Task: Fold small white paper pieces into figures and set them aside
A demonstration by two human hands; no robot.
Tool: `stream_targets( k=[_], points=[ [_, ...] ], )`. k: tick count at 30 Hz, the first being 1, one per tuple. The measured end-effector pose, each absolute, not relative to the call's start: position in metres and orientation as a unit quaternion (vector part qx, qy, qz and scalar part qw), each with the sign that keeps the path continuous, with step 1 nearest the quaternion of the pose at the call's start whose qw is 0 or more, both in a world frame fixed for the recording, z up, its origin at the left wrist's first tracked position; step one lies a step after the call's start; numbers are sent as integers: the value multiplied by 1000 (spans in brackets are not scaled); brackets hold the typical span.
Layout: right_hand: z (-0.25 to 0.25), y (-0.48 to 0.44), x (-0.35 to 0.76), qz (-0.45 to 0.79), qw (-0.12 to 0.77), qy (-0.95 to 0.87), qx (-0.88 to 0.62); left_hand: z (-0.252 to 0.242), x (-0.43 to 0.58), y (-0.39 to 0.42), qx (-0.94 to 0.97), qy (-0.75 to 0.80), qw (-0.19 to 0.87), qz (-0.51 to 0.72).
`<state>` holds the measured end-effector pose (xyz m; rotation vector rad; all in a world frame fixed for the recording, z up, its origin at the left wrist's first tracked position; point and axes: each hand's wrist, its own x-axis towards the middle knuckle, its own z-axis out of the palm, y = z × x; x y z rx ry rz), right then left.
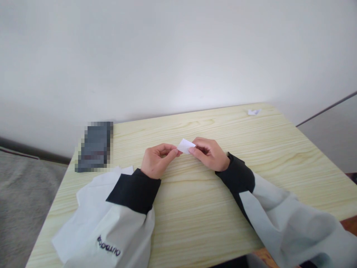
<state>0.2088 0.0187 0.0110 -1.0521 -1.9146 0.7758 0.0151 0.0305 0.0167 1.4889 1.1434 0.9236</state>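
Note:
A small folded piece of white paper (pixel 186 146) is held up between both hands, above the middle of the table. My left hand (pixel 158 158) pinches its left corner between thumb and fingers. On the other side, my right hand (pixel 209 152) grips the right edge, its thumb lying on the near face. The fingertips behind the paper are partly hidden.
White paper sheets (pixel 87 201) lie at the left, partly under my left sleeve. Behind them is a dark, pixelated flat object (pixel 95 147). A small folded white paper (pixel 253 112) rests near the far right corner of the wood-grain table (pixel 195 208). A pale wall (pixel 178 56) borders the back edge.

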Motion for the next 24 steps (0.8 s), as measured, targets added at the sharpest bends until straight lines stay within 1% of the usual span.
stream_targets(
  k=[10,17,24],
  points=[
    [13,20,211,285,389,-770,-417,18,15,32,618,472,497,385],
    [11,19,212,310,382,-772,-403,19,15,33,638,479,465,384],
    [10,20,213,292,379,-778,-408,17,13,34,644,463,474,381]
  ],
)
